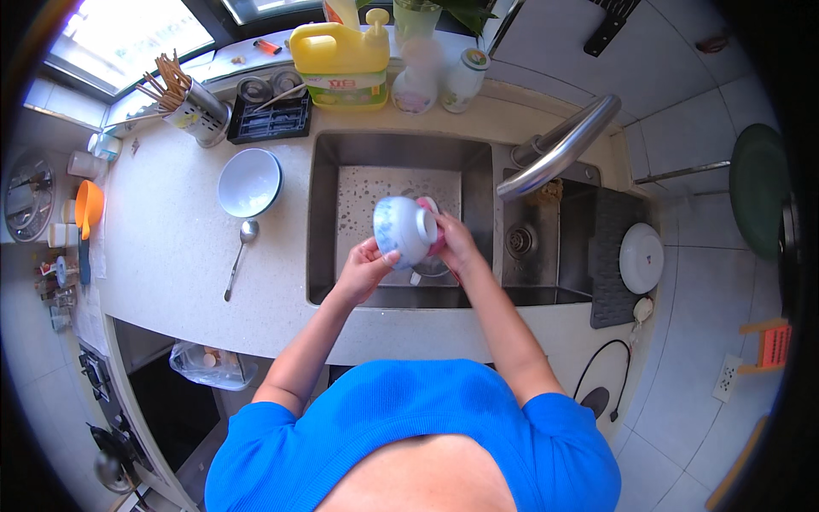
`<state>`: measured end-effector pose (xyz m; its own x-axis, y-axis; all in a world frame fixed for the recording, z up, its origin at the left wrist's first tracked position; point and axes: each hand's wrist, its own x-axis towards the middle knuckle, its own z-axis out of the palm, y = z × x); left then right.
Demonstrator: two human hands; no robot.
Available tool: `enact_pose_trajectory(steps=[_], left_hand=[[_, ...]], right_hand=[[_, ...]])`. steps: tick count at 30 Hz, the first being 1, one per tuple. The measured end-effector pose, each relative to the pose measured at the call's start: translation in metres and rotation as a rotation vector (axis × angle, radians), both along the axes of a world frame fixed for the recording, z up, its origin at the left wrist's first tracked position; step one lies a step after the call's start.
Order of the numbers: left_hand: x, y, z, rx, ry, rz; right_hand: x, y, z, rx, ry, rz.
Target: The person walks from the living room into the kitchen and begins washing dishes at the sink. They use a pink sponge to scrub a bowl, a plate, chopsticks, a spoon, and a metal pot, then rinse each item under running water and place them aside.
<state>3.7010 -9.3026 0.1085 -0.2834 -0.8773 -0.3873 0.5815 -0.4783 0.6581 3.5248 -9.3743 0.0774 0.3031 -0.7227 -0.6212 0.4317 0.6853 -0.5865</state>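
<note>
Over the large sink basin [317,205], a white bowl with blue patterning [394,232] is held tilted on its side, its foot ring facing right. My left hand [365,271] grips the bowl's lower left rim, thumb on the outside. Beside the foot ring, my right hand [458,245] is closed around a pink and white piece [432,206], a sponge or cloth, pressed against the bowl. Its exact kind is partly hidden by the fingers. Below the hands, something clear and round [433,269] shows in part inside the basin.
Left of the sink, a white bowl [249,183] and a metal spoon [241,260] lie on the counter. A steel faucet [559,147] arches over the smaller basin [522,277]. Behind stand a yellow detergent jug [343,72] and a chopstick holder [200,115]. A white plate [641,258] rests at right.
</note>
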Motion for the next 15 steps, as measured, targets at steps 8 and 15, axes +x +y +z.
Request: enact_pose_trajectory(steps=[8,15], left_hand=[[-0.005,-0.006,-0.014,0.012,-0.087,-0.042],[0.019,-0.01,-0.008,0.132,0.082,0.059]], right_hand=[[0.023,-0.01,0.05,-1.254,0.817,0.57],[0.009,0.015,0.05,-0.697,0.79,0.122]])
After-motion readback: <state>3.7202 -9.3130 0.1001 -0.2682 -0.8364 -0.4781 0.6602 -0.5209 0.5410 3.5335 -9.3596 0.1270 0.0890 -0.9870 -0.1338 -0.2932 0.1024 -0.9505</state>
